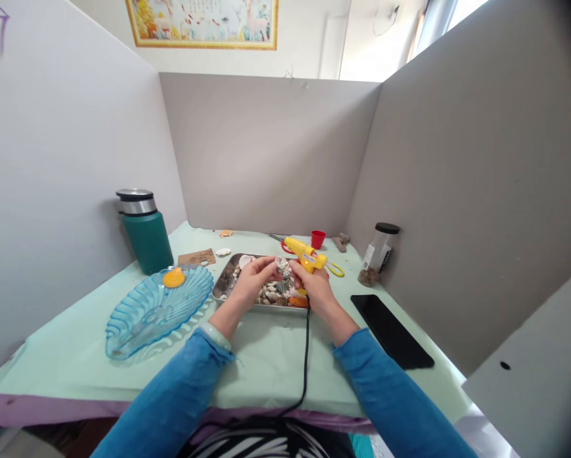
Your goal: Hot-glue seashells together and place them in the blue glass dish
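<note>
Over the metal tray [218, 294], my left hand [253, 281] pinches a small pale shell piece [281, 262] between its fingertips. The fingers of my right hand [316, 287] are closed at the other side of the same piece. Just behind the right hand is a yellow hot glue gun [305, 252], its nozzle pointing up and left. That hand partly hides the gun's handle, so I cannot tell whether they touch. Small shells and pebbles [272, 295] lie in the tray, along with an orange shell [298, 301] at its front right.
A blue shell-shaped dish [144, 318] holding an orange piece [173, 277] and a green bottle [146, 238] stand left. Rightward are a black phone [391, 331], a jar [378, 254] and a red cup [318, 239]. A black cord [307, 356] crosses the table's front edge. Grey panels surround three sides.
</note>
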The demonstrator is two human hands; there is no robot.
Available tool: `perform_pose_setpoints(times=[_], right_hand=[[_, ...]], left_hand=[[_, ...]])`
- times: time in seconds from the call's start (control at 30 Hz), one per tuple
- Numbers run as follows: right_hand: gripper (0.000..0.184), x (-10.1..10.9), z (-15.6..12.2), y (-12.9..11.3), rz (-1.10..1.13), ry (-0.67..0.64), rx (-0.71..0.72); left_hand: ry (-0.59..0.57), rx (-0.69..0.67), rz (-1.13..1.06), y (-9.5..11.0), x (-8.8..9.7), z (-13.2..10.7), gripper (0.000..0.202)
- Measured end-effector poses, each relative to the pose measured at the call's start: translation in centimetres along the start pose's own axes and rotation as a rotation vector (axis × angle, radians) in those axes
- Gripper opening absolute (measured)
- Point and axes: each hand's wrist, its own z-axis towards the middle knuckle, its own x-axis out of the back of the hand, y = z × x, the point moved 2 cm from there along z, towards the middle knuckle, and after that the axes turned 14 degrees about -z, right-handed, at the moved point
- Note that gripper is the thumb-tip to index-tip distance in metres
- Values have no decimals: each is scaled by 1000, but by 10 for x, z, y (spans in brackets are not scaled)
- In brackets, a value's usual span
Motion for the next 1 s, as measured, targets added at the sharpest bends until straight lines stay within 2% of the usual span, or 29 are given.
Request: perform_pose_setpoints(times=[0.23,0.5,0.73,0.9,1.0], right_hand=[[35,-3,-2,-1,26,-61,39],[38,-4,-4,-2,34,-70,29],[38,-7,-5,0,-29,-158,48],[40,-9,-7,-1,-17,-118,32],[31,-9,-7,-1,-54,-105,23]], left_hand=[[-11,124,-114,3,-5,-4,51],[22,132,-128,4,-5,-4,48],[10,127,-148,2,-4,-4,54],[2,114,-131,2,-3,-4,52],[-22,131,-123,1,-3,-5,52]])
